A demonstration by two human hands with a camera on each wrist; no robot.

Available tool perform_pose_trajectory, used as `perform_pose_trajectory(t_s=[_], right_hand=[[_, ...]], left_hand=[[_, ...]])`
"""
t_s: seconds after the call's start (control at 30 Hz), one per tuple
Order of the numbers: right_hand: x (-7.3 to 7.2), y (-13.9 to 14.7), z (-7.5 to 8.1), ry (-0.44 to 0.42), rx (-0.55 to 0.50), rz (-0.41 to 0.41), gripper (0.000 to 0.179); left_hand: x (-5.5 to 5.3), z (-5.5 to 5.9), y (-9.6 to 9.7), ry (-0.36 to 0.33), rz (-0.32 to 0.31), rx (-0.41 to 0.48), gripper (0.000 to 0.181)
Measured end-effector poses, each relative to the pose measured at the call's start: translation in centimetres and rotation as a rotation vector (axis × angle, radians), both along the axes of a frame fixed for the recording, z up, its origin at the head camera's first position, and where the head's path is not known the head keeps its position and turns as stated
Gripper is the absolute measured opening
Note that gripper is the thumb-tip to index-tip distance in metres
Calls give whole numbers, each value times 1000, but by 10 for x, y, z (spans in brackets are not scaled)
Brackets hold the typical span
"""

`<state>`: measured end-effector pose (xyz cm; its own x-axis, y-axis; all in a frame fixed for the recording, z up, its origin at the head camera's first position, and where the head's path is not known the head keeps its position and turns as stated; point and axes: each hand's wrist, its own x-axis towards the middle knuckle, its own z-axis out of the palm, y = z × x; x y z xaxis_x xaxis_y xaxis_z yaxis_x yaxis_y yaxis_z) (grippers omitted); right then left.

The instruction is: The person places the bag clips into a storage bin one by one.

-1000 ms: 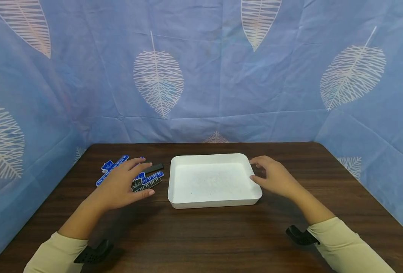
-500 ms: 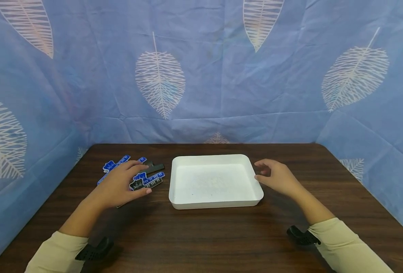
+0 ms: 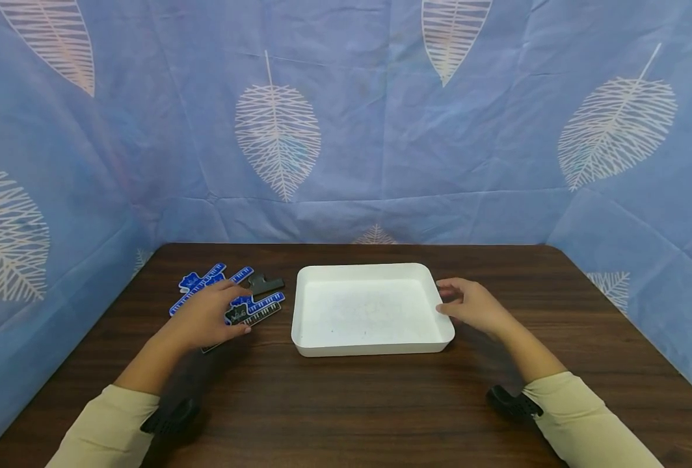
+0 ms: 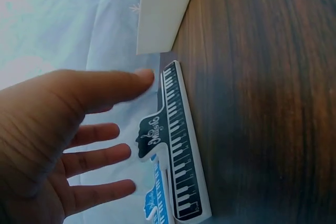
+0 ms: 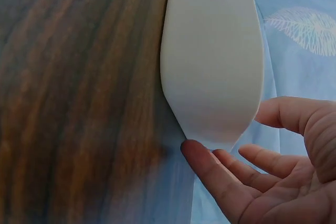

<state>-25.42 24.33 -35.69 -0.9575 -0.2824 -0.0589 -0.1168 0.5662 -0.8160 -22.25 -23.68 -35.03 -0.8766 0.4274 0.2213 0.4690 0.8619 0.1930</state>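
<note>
Over a group of music clips at the left of the head view, my left hand (image 3: 205,317) hovers with fingers spread and nothing in its grasp. Nearest it is a black piano-keyboard clip (image 4: 181,150) marked "Music". Blue keyboard clips (image 3: 270,300) lie beside it, partly hidden by the hand, and a plain dark clip (image 3: 266,284) is just behind. A white rectangular tray (image 3: 372,348) stands at the middle of the table. At its right end, my right hand (image 3: 477,309) has its relaxed fingertips at the tray's edge; whether they touch it I cannot tell.
The dark wooden table (image 3: 346,409) runs back to a blue curtain (image 3: 346,130) with white leaf prints, which also encloses both sides. Black wrist devices (image 3: 512,403) are worn at both sleeves.
My left hand has drawn back slightly toward the left, uncovering more of the dark clip. My right fingertips have shifted a little outward along the tray's right end. The clips stay on the table.
</note>
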Motion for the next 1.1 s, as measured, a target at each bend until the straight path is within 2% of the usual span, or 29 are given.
perform_pose_trajectory(t_s=[0.17, 0.43, 0.77, 1.1], right_hand=[[-2, -1, -2, -79, -69, -5, 62], [-8, 0, -3, -179, -147, -9, 68], [-12, 1, -5, -218, -199, 14, 76], [-11, 2, -5, -221, -202, 17, 78]], left_hand=[[-5, -3, -1, -61, 50, -35, 55], [-10, -5, -1, -73, 22, -127, 55], [-12, -7, 0, -101, 34, -182, 55], [-11, -3, 8, -119, 53, -206, 54]])
